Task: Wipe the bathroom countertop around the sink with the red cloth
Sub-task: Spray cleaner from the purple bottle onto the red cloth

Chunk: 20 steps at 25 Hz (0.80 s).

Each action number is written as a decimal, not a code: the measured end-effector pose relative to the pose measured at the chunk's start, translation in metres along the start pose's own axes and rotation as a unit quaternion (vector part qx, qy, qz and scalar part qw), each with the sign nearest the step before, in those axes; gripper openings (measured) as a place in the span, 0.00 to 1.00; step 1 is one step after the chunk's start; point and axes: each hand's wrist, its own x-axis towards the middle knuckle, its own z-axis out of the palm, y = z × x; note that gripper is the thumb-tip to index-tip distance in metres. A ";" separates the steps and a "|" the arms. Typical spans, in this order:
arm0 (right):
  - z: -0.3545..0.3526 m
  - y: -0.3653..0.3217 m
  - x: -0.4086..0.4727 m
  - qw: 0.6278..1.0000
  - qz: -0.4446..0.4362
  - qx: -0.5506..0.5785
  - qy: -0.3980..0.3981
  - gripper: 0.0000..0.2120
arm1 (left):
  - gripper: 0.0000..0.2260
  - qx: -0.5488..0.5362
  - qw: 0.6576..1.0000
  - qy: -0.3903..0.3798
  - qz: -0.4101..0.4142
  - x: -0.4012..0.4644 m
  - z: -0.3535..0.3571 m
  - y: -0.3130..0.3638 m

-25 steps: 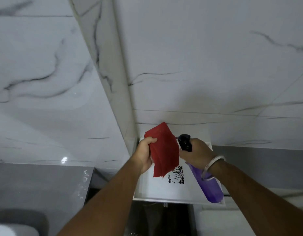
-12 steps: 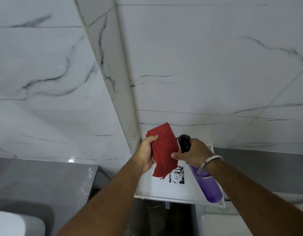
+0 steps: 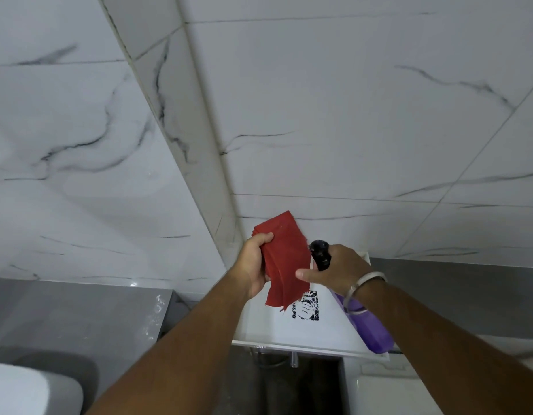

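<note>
The left hand (image 3: 253,262) grips a folded red cloth (image 3: 284,262) along its left edge, fingers curled over the upper corner, thumb side toward the wrist. The cloth is held upright in the air, its lower end hanging loose and slightly frayed. The right hand (image 3: 337,269) is wrapped around the neck of a spray bottle (image 3: 373,327), just under its black nozzle (image 3: 319,254), with the thumb stretched out and touching the right edge of the cloth. The nozzle sits just beside the cloth, pointing at it. The bottle body is see-through purple and slants down to the right beneath the wrist, which wears a silver bangle (image 3: 364,284).

Below both hands is a white shelf (image 3: 292,330) with a black printed pattern (image 3: 307,305) on it. Behind them, white marble-look wall tiles (image 3: 349,115) with dark veins meet in a corner. A grey counter surface (image 3: 79,313) lies to the lower left, and a white rounded fixture (image 3: 25,390) shows at the bottom left corner.
</note>
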 end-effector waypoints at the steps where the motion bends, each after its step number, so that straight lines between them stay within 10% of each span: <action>1: 0.000 0.006 -0.005 1.000 -0.010 0.012 -0.010 0.20 | 0.16 -0.004 1.000 0.004 0.005 0.000 0.001 0.002; 20: -0.033 -0.009 -0.013 0.994 -0.087 -0.044 0.047 0.25 | 0.16 -0.038 0.997 0.057 0.046 -0.048 0.031 -0.015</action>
